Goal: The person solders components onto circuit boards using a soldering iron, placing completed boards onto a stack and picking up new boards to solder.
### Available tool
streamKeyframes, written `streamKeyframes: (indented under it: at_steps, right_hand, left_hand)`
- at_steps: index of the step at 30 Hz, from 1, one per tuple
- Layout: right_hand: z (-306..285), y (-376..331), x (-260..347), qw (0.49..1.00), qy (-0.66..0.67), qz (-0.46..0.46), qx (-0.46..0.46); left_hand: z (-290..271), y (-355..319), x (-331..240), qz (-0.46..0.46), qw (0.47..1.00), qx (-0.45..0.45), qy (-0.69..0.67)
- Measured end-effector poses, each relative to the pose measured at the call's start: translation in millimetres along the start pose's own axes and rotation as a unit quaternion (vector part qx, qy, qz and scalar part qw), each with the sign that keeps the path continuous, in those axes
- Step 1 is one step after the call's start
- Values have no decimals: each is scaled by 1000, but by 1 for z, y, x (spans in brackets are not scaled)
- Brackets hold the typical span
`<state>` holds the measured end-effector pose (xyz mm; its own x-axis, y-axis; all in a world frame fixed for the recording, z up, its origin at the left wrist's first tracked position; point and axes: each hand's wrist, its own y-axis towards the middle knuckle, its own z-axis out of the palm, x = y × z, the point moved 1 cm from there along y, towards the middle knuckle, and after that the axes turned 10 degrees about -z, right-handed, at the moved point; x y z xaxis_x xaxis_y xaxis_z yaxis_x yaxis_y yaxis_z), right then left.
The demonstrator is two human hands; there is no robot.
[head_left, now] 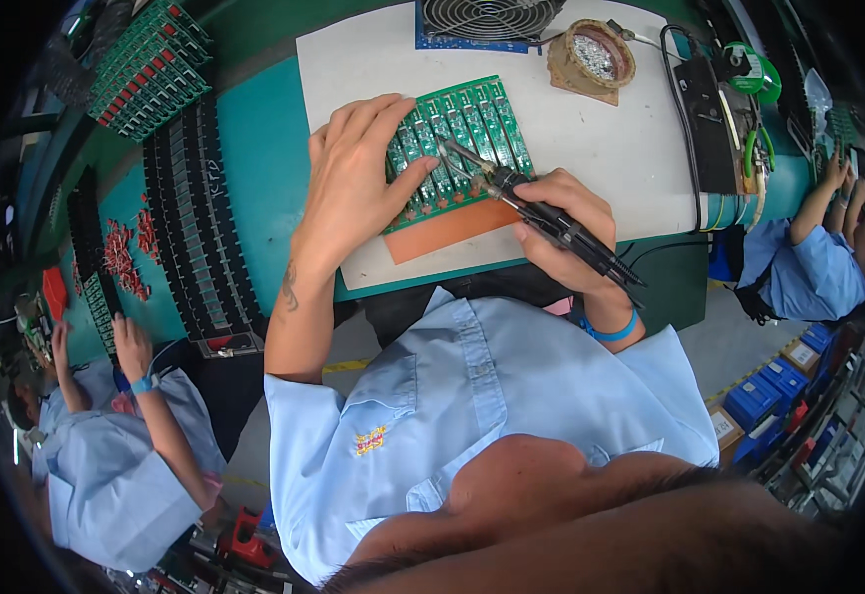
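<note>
A green circuit board panel (476,124), divided into several narrow strips with small parts, lies tilted on the white work surface. My left hand (361,173) grips its left side, with the fingers at the upper left corner and the thumb pressed over the board. In my right hand (573,220) is a black two-pronged soldering tool (563,227), its handle running down to the right. The metal tips reach over the middle of the panel; whether they touch it I cannot tell. An orange-brown flat strip (449,234) shows below the panel's lower edge.
Behind the panel sits a fan with a round wire guard (487,16). A round pot of silvery bits (593,56) stands at back right, near a black tool stand (707,124) with cables. Long black racks (200,213) and red parts (123,259) lie left. Co-workers sit on both sides.
</note>
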<state>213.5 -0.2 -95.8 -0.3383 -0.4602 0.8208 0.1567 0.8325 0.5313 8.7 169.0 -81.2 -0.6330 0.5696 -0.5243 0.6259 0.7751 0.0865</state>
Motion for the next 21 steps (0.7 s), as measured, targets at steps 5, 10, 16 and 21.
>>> streamKeyframes:
  at_steps: [5,10,16,21]
  right_hand:
    - [3,5,-4,1000,-20,0,1]
    - [3,5,-8,999,-26,-15,12]
    - [3,5,-10,999,-31,-25,25]
    - [3,6,-11,999,-34,-28,30]
  left_hand:
    - [3,-1,-3,-14,1000,-9,5]
    - [5,-1,-5,-25,999,-18,10]
    - [6,-2,-3,-24,999,-20,10]
    - [6,-2,-3,-25,999,-18,8]
